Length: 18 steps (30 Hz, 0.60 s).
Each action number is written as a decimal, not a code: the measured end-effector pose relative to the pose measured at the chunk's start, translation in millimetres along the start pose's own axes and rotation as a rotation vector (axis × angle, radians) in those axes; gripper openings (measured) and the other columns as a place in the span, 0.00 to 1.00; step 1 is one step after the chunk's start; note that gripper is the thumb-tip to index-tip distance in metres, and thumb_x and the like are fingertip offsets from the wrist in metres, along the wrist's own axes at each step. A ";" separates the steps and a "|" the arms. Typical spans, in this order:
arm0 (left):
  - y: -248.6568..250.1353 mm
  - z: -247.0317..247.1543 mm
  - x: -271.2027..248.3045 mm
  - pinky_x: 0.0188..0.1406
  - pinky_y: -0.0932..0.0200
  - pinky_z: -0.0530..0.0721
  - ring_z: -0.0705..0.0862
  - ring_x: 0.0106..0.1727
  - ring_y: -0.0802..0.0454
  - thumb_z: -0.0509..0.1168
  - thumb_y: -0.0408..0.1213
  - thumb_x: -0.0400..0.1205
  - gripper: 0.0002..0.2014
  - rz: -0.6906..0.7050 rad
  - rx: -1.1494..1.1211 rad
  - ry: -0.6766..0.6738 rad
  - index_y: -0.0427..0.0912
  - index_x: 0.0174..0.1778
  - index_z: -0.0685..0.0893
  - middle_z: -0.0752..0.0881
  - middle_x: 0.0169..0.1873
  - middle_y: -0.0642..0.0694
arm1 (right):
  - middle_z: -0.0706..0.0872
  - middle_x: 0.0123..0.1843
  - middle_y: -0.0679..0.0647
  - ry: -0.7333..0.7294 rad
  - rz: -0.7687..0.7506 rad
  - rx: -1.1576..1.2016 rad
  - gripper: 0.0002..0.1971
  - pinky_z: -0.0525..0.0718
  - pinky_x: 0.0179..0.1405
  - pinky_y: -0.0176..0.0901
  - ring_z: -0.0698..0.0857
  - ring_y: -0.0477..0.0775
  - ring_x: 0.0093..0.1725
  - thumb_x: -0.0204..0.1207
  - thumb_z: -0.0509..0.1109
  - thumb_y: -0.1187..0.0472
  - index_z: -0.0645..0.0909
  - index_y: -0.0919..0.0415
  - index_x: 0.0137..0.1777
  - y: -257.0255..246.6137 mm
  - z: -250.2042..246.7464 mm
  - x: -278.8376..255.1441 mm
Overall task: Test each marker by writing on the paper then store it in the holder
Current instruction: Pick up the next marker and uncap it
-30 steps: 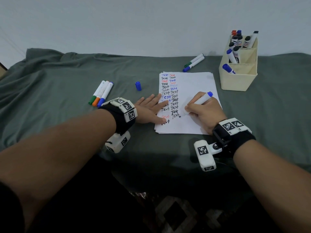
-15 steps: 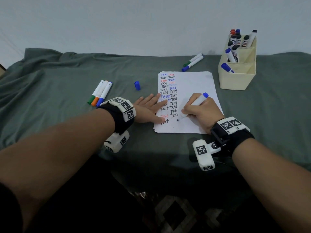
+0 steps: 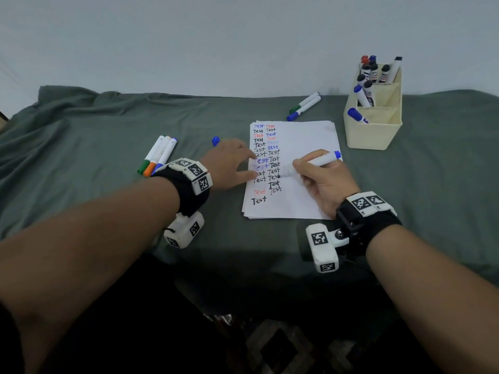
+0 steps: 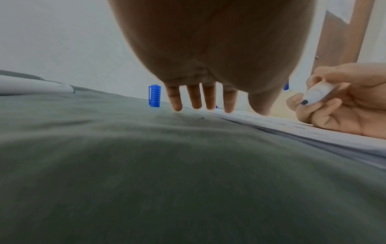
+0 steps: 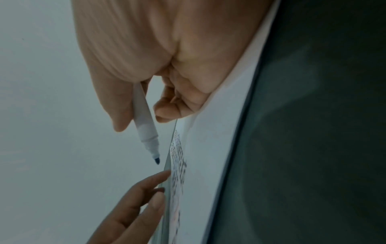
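A white marker (image 3: 318, 161) with a blue end, uncapped, is gripped in my right hand (image 3: 321, 179) over the paper (image 3: 305, 136), which carries two columns of "Test". In the right wrist view the marker (image 5: 144, 125) has its dark blue tip just off the paper (image 5: 219, 148). My left hand (image 3: 232, 166) lies with straight fingers at the paper's left edge, holding nothing. The loose blue cap (image 3: 215, 140) stands upright just beyond it, and the left wrist view shows this cap (image 4: 154, 95) beside my fingers (image 4: 196, 99). The cream holder (image 3: 375, 136) stands at the back right with several markers in it.
Three capped markers (image 3: 159, 155) lie side by side on the green cloth to the left of my left wrist. Two more markers (image 3: 305, 105) lie behind the paper. A pale wall closes off the far edge of the table.
My right hand has lifted the marker's tip off the paper and drawn it slightly away from the last written word. My left hand has shifted a little farther, toward the blue cap.
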<state>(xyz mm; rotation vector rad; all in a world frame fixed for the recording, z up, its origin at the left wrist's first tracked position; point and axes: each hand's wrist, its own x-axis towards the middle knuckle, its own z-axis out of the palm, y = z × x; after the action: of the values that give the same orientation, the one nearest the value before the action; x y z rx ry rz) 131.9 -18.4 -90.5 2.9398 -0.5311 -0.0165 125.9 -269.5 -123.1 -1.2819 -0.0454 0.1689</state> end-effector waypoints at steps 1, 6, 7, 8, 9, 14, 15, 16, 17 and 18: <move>-3.8 -1.1 2.7 0.74 0.46 0.70 0.72 0.72 0.45 0.65 0.57 0.81 0.25 -0.010 0.043 0.073 0.53 0.72 0.78 0.76 0.69 0.47 | 0.84 0.34 0.55 -0.011 0.007 0.021 0.08 0.78 0.30 0.38 0.78 0.50 0.30 0.64 0.86 0.58 0.88 0.52 0.36 0.1 -0.9 0.3; -30.2 -2.4 21.0 0.77 0.41 0.68 0.67 0.78 0.38 0.67 0.53 0.80 0.24 -0.242 0.250 0.149 0.60 0.74 0.76 0.67 0.78 0.42 | 0.87 0.35 0.57 -0.028 0.015 0.118 0.02 0.83 0.29 0.38 0.84 0.52 0.31 0.75 0.80 0.64 0.91 0.57 0.45 -0.3 -2.6 0.2; -36.0 -1.8 24.1 0.77 0.41 0.66 0.66 0.79 0.38 0.65 0.52 0.81 0.25 -0.295 0.263 0.105 0.60 0.76 0.74 0.66 0.79 0.41 | 0.88 0.36 0.58 -0.023 0.034 0.138 0.02 0.85 0.31 0.39 0.86 0.53 0.33 0.77 0.78 0.64 0.92 0.59 0.48 -0.8 -2.4 -0.3; -41.3 -1.1 26.5 0.77 0.42 0.67 0.67 0.78 0.38 0.64 0.50 0.83 0.24 -0.337 0.269 0.062 0.59 0.77 0.72 0.68 0.79 0.40 | 0.88 0.38 0.60 -0.020 0.052 0.154 0.04 0.87 0.33 0.40 0.88 0.55 0.35 0.78 0.77 0.64 0.92 0.61 0.50 -1.0 -2.6 -0.5; -45.7 -0.5 28.5 0.75 0.44 0.68 0.69 0.76 0.38 0.62 0.48 0.84 0.23 -0.359 0.269 0.025 0.57 0.77 0.73 0.71 0.76 0.40 | 0.89 0.39 0.62 -0.021 0.062 0.157 0.05 0.87 0.34 0.40 0.88 0.55 0.35 0.79 0.76 0.65 0.92 0.62 0.52 -1.3 -2.8 -0.2; -50.6 0.2 34.4 0.54 0.51 0.78 0.82 0.59 0.37 0.62 0.36 0.83 0.11 -0.340 0.205 0.005 0.45 0.58 0.85 0.85 0.59 0.39 | 0.92 0.47 0.66 -0.023 0.046 0.024 0.07 0.80 0.29 0.35 0.77 0.49 0.27 0.79 0.76 0.65 0.93 0.58 0.54 -1.7 -3.1 -2.5; -48.7 -1.0 35.8 0.54 0.51 0.79 0.83 0.58 0.38 0.63 0.37 0.83 0.10 -0.354 0.170 0.005 0.45 0.58 0.85 0.85 0.58 0.39 | 0.92 0.48 0.67 -0.029 0.043 0.022 0.08 0.80 0.29 0.36 0.77 0.50 0.27 0.79 0.76 0.65 0.92 0.57 0.54 -1.5 -3.2 -2.5; -45.7 -2.7 37.2 0.55 0.51 0.80 0.83 0.57 0.39 0.64 0.40 0.84 0.09 -0.368 0.127 0.003 0.45 0.57 0.85 0.86 0.57 0.40 | 0.92 0.49 0.67 -0.036 0.041 0.032 0.08 0.81 0.30 0.37 0.78 0.50 0.28 0.78 0.76 0.66 0.92 0.57 0.55 -1.5 -3.3 -2.4; -42.7 -4.2 38.3 0.55 0.52 0.79 0.82 0.56 0.41 0.64 0.43 0.84 0.08 -0.372 0.076 0.004 0.46 0.55 0.86 0.86 0.55 0.41 | 0.92 0.50 0.67 -0.043 0.038 0.041 0.09 0.82 0.30 0.37 0.79 0.50 0.28 0.78 0.76 0.66 0.91 0.58 0.56 -1.7 -3.1 -2.3; -38.5 -5.5 38.1 0.55 0.53 0.79 0.82 0.54 0.44 0.64 0.45 0.84 0.08 -0.368 0.019 0.009 0.47 0.53 0.86 0.87 0.53 0.43 | 0.92 0.50 0.67 -0.049 0.034 0.042 0.10 0.83 0.31 0.37 0.80 0.51 0.28 0.78 0.77 0.67 0.91 0.58 0.58 -1.8 -2.9 -2.3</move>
<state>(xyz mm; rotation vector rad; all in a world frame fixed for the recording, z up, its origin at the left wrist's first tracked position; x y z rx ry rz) 181.1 4.8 -90.3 3.0087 0.0160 -0.0409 124.2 -273.1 -122.0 -1.2371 -0.0619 0.2293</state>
